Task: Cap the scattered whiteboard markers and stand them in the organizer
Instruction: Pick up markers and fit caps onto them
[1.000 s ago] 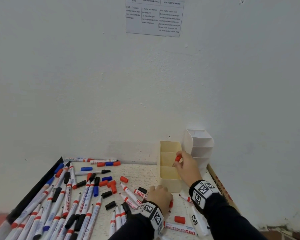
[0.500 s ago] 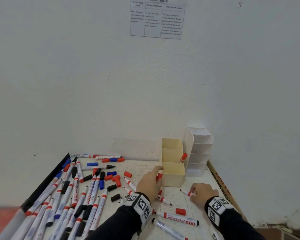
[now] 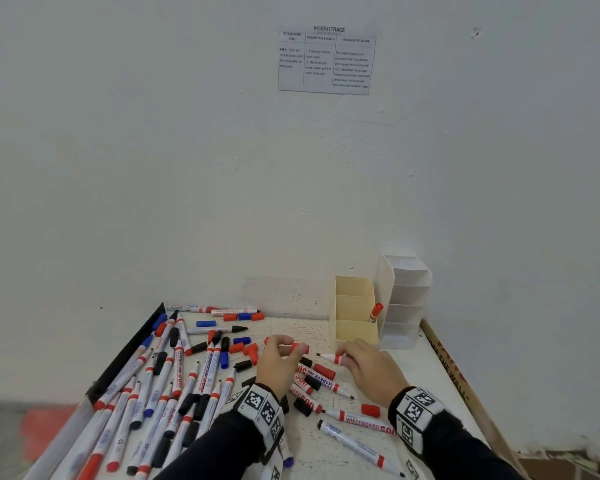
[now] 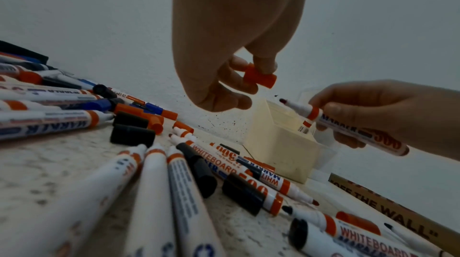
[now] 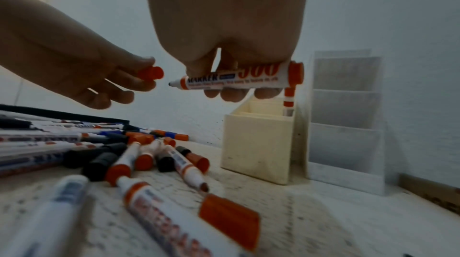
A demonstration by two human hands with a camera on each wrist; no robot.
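- Left hand (image 4: 219, 60), previously flat on the table (image 3: 326, 330), now pinches a red cap (image 4: 259, 77).
- Right hand (image 5: 231, 25) has lifted an uncapped marker (image 5: 234, 79); fingers wrapped round barrel.
- Cap near tip; capping follows.
- Organizer (image 3: 355, 336) already holds one marker.

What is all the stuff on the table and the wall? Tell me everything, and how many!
Cream plastic organizer: one, three compartments, back right of table.
Capped red marker standing in the organizer: one, middle compartment, leaning right.
White tiered plastic organizer: one, right of the cream one, against the wall.
Loose whiteboard markers: many, white barrels with red, blue or black ends, lying mostly left and centre.
Loose caps: many, red, blue, black, scattered among the markers.
Printed paper sheet: one, white, on the wall.
White speckled table: one.
Left hand: pinches a red cap.
Right hand: grips an uncapped red marker, tip toward the cap.
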